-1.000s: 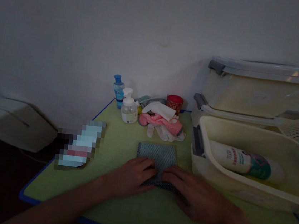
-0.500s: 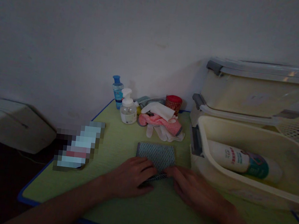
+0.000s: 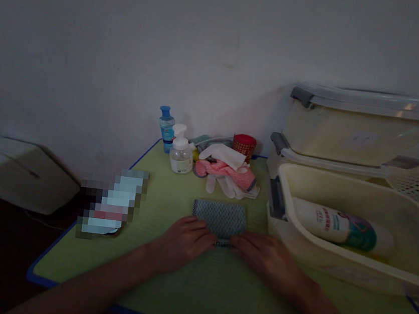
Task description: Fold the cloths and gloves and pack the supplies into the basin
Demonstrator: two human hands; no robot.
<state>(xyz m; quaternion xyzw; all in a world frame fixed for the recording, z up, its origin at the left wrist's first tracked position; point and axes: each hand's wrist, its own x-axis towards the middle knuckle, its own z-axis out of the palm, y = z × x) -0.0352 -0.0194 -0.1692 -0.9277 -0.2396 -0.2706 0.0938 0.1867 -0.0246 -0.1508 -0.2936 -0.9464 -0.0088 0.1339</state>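
A folded blue-grey checked cloth (image 3: 219, 217) lies flat on the green table (image 3: 149, 291) in front of me. My left hand (image 3: 184, 241) sits at the cloth's near left corner, its fingers curled together on the edge. My right hand (image 3: 263, 256) meets it from the right, fingers closed on the same near edge. The two hands' fingertips almost touch at the middle of that edge.
A cream tub (image 3: 332, 272) with a white bottle (image 3: 337, 227) lying in it stands right of the cloth, with lidded boxes (image 3: 360, 129) stacked behind it. By the wall are a blue bottle (image 3: 166, 128), a pump bottle (image 3: 181, 156), pink and white gloves (image 3: 228, 175) and a red cup (image 3: 244, 145).
The cloth's near edge was lifted and folded away from me, so the cloth is now shorter. Both hands moved forward with it.
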